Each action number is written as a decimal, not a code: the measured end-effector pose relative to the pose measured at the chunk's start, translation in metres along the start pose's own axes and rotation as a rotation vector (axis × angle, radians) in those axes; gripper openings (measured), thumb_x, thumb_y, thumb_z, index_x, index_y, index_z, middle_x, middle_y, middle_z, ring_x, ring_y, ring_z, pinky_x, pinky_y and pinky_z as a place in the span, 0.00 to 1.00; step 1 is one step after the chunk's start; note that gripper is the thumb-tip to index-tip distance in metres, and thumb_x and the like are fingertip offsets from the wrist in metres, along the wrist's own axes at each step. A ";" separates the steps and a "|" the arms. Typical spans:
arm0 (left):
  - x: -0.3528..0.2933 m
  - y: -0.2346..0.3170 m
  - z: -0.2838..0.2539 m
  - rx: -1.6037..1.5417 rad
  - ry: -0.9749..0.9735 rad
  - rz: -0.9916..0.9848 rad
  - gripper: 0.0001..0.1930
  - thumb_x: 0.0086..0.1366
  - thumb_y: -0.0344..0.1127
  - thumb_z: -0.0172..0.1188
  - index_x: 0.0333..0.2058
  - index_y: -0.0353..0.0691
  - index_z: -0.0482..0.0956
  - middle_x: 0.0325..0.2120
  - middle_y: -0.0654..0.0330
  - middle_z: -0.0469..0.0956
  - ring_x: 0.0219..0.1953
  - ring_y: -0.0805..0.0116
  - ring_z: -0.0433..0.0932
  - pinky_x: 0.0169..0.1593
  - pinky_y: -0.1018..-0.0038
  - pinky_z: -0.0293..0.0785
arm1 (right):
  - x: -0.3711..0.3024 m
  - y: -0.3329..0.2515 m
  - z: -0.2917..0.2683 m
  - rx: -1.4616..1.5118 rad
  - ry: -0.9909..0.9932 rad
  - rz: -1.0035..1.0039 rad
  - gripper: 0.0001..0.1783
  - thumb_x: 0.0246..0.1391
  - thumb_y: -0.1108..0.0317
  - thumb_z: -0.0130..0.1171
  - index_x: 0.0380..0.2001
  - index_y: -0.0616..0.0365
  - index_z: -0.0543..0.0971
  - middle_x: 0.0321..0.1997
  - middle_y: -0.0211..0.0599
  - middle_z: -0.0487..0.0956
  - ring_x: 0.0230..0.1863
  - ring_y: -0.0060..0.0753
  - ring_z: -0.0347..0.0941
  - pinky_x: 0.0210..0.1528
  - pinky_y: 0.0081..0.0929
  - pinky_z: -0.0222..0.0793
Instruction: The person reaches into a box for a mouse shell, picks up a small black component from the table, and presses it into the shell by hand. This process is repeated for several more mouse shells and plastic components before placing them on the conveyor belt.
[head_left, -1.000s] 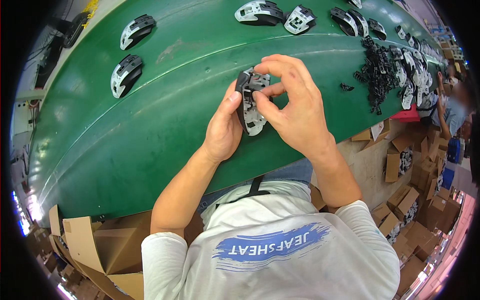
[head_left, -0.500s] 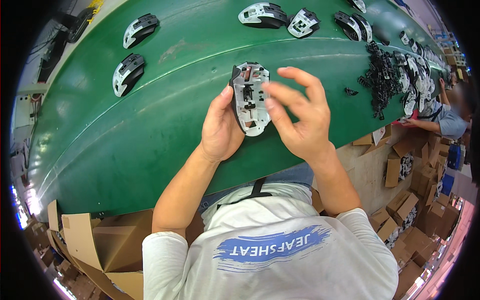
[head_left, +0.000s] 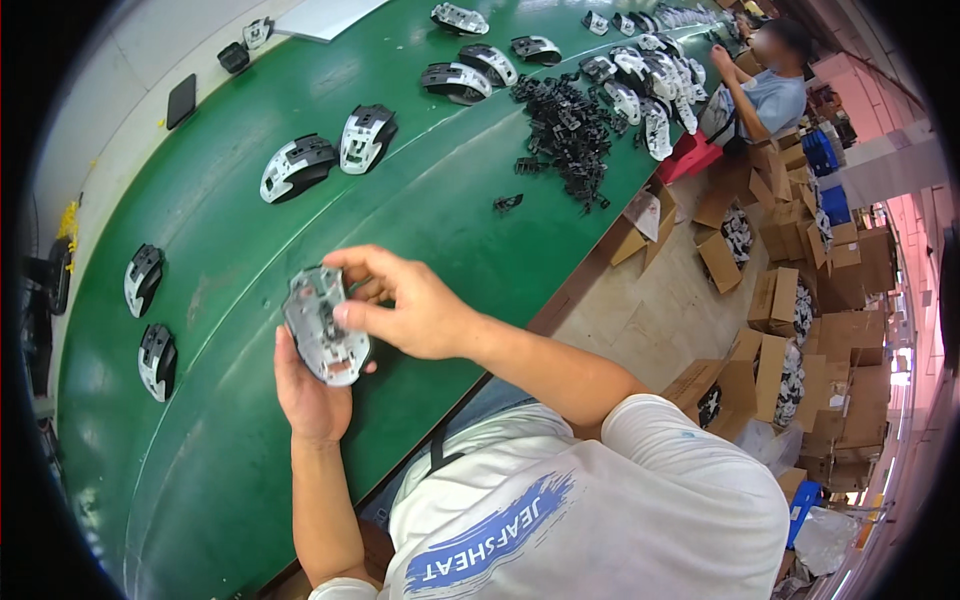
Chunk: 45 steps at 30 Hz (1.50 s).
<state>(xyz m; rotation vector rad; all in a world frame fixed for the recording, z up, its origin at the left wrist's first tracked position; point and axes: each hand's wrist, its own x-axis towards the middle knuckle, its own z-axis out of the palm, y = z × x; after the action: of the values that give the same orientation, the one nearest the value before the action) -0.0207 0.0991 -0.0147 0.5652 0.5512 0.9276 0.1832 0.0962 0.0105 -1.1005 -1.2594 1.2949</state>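
A computer mouse shell [head_left: 318, 325], grey-white inside with dark parts, lies open side up above the green table. My left hand [head_left: 315, 395] is closed round it from below and from its left edge. Over its right side, my right hand [head_left: 415, 308] has its fingers curled at the upper edge and its thumb on the inner face. Whether a small part sits under that thumb cannot be seen. A single small black plastic part [head_left: 508, 203] rests on the table beyond my right hand, near a heap of similar black parts [head_left: 568, 135].
Assembled black-and-white mouse shells [head_left: 298, 168] stand spaced along the green table [head_left: 230, 380]. White shells [head_left: 655, 75] are piled past the black heap. A co-worker in a blue shirt [head_left: 775, 100] sits at the far right. Cardboard boxes [head_left: 760, 370] crowd the floor at right.
The view has turned right, so the table things appear further left. My right hand, formerly with fingers spread beside the shell, now has its fingers curled against it. The shell is tilted differently.
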 end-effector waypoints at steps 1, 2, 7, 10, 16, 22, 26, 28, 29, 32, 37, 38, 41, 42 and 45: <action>-0.002 0.000 0.008 0.052 0.047 0.037 0.30 0.82 0.56 0.43 0.72 0.45 0.67 0.62 0.58 0.79 0.57 0.64 0.82 0.48 0.64 0.85 | 0.001 -0.006 0.000 0.045 0.023 0.046 0.32 0.67 0.69 0.69 0.70 0.65 0.71 0.58 0.39 0.83 0.52 0.29 0.81 0.58 0.33 0.80; -0.004 -0.004 0.005 0.185 0.099 0.087 0.30 0.79 0.50 0.49 0.73 0.43 0.65 0.62 0.58 0.78 0.58 0.65 0.81 0.51 0.66 0.84 | 0.000 -0.004 0.000 0.028 0.048 0.010 0.31 0.67 0.69 0.69 0.69 0.63 0.72 0.57 0.39 0.83 0.51 0.28 0.81 0.57 0.32 0.79; -0.002 -0.011 0.011 0.466 0.208 0.124 0.30 0.72 0.26 0.58 0.71 0.33 0.66 0.61 0.58 0.77 0.60 0.69 0.78 0.60 0.71 0.77 | -0.005 -0.003 -0.002 -0.130 0.087 -0.059 0.29 0.63 0.71 0.70 0.66 0.61 0.76 0.55 0.44 0.83 0.47 0.30 0.83 0.51 0.31 0.81; 0.006 -0.018 0.015 0.494 0.240 0.179 0.27 0.72 0.25 0.57 0.69 0.33 0.69 0.56 0.59 0.79 0.55 0.71 0.79 0.57 0.72 0.77 | -0.009 0.007 -0.005 -0.115 0.051 -0.040 0.33 0.62 0.72 0.69 0.69 0.59 0.73 0.60 0.46 0.80 0.49 0.33 0.83 0.50 0.31 0.82; 0.009 -0.021 0.012 0.590 0.292 0.252 0.27 0.68 0.23 0.51 0.66 0.30 0.72 0.53 0.55 0.82 0.53 0.69 0.80 0.59 0.69 0.77 | -0.008 0.004 0.007 -0.318 -0.002 -0.030 0.44 0.55 0.75 0.65 0.75 0.56 0.65 0.63 0.50 0.77 0.47 0.37 0.83 0.48 0.35 0.82; 0.008 -0.021 0.014 0.955 0.342 0.324 0.25 0.68 0.25 0.53 0.65 0.31 0.71 0.48 0.46 0.86 0.47 0.53 0.87 0.53 0.62 0.82 | -0.005 0.021 0.017 -0.552 0.081 -0.160 0.44 0.55 0.78 0.64 0.76 0.56 0.66 0.66 0.42 0.76 0.48 0.29 0.78 0.51 0.31 0.77; 0.010 -0.021 0.008 1.119 0.314 0.351 0.24 0.70 0.24 0.54 0.64 0.32 0.70 0.44 0.50 0.86 0.37 0.64 0.86 0.43 0.66 0.83 | -0.008 0.026 0.021 -0.496 0.116 -0.183 0.44 0.56 0.77 0.63 0.77 0.53 0.65 0.62 0.50 0.78 0.52 0.47 0.79 0.56 0.40 0.78; 0.010 -0.021 0.008 1.093 0.312 0.338 0.23 0.69 0.24 0.54 0.63 0.31 0.70 0.45 0.45 0.85 0.41 0.53 0.87 0.46 0.61 0.83 | -0.010 0.024 0.021 -0.478 0.102 -0.148 0.44 0.57 0.77 0.62 0.77 0.53 0.64 0.62 0.51 0.77 0.54 0.51 0.79 0.58 0.42 0.77; 0.010 -0.022 0.008 1.065 0.306 0.329 0.23 0.69 0.24 0.55 0.62 0.30 0.71 0.46 0.40 0.85 0.45 0.42 0.87 0.50 0.55 0.82 | -0.010 0.026 0.021 -0.475 0.101 -0.143 0.44 0.57 0.77 0.62 0.77 0.53 0.64 0.62 0.51 0.77 0.54 0.51 0.79 0.58 0.42 0.77; 0.014 -0.029 0.004 1.048 0.326 0.391 0.22 0.69 0.24 0.55 0.61 0.30 0.71 0.45 0.41 0.85 0.44 0.44 0.87 0.48 0.56 0.83 | -0.004 0.033 0.019 -0.513 0.114 -0.249 0.43 0.58 0.77 0.61 0.78 0.52 0.64 0.62 0.52 0.77 0.55 0.54 0.79 0.58 0.44 0.77; 0.016 -0.031 0.009 1.064 0.340 0.427 0.22 0.69 0.25 0.55 0.62 0.31 0.71 0.43 0.42 0.86 0.41 0.47 0.88 0.46 0.58 0.83 | -0.002 0.031 0.015 -0.562 0.069 -0.280 0.42 0.58 0.77 0.60 0.76 0.49 0.65 0.62 0.56 0.77 0.56 0.60 0.78 0.59 0.48 0.77; 0.018 -0.030 0.010 1.091 0.349 0.449 0.22 0.69 0.25 0.55 0.62 0.31 0.71 0.43 0.43 0.86 0.41 0.48 0.88 0.45 0.59 0.83 | -0.001 0.030 0.015 -0.563 0.075 -0.278 0.42 0.58 0.77 0.60 0.76 0.49 0.65 0.62 0.56 0.77 0.56 0.60 0.78 0.59 0.48 0.77; 0.020 -0.031 0.010 1.102 0.340 0.492 0.22 0.69 0.25 0.54 0.62 0.32 0.71 0.42 0.43 0.87 0.39 0.47 0.88 0.45 0.58 0.83 | -0.001 0.025 0.011 -0.639 0.076 -0.252 0.41 0.58 0.76 0.59 0.76 0.50 0.64 0.62 0.58 0.77 0.57 0.62 0.77 0.60 0.49 0.76; 0.019 -0.029 0.013 1.067 0.316 0.401 0.24 0.69 0.26 0.54 0.64 0.33 0.69 0.45 0.43 0.86 0.43 0.49 0.88 0.47 0.60 0.83 | -0.001 0.024 0.008 -0.624 0.053 -0.224 0.41 0.58 0.75 0.59 0.76 0.51 0.64 0.62 0.59 0.77 0.57 0.64 0.77 0.61 0.50 0.76; 0.015 -0.023 0.004 1.039 0.237 0.324 0.26 0.70 0.27 0.53 0.67 0.34 0.67 0.50 0.45 0.84 0.50 0.55 0.86 0.50 0.61 0.82 | 0.004 0.031 0.000 -0.637 -0.008 -0.306 0.45 0.57 0.72 0.60 0.78 0.58 0.59 0.64 0.64 0.74 0.62 0.70 0.74 0.66 0.51 0.72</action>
<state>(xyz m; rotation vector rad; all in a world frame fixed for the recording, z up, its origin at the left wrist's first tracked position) 0.0029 0.0998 -0.0298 1.5206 1.1916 0.9763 0.1811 0.1011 -0.0204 -1.2634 -1.8307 0.6760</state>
